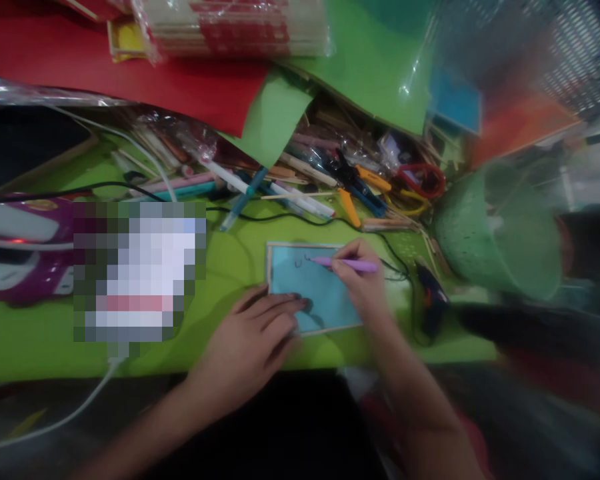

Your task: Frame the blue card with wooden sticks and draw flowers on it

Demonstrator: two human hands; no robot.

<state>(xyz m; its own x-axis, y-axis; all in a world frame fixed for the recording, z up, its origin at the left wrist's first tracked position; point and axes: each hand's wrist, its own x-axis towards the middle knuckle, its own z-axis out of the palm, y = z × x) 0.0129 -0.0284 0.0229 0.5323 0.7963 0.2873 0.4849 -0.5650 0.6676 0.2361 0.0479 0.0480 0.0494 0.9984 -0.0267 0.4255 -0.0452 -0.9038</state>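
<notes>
A blue card (pixel 285 308) edged with thin light strips lies flat on the green tabletop. Two small dark marks (pixel 299 264) show near its upper left. My right hand (pixel 363 280) grips a purple pen (pixel 357 265), whose dark tip meets the card beside the marks. Stretched over the card's lower left corner, my left hand (pixel 263 327) lies with fingers flat and holds nothing.
Behind the card lie several markers (pixel 237 180), orange-handled pliers (pixel 350 208), red scissors (pixel 420 179) and thin sticks. A green bucket (pixel 500 233) stands right, near a dark glue gun (pixel 430 293). Left are a blurred white device (pixel 140 267) with a cable and a purple appliance (pixel 30 263).
</notes>
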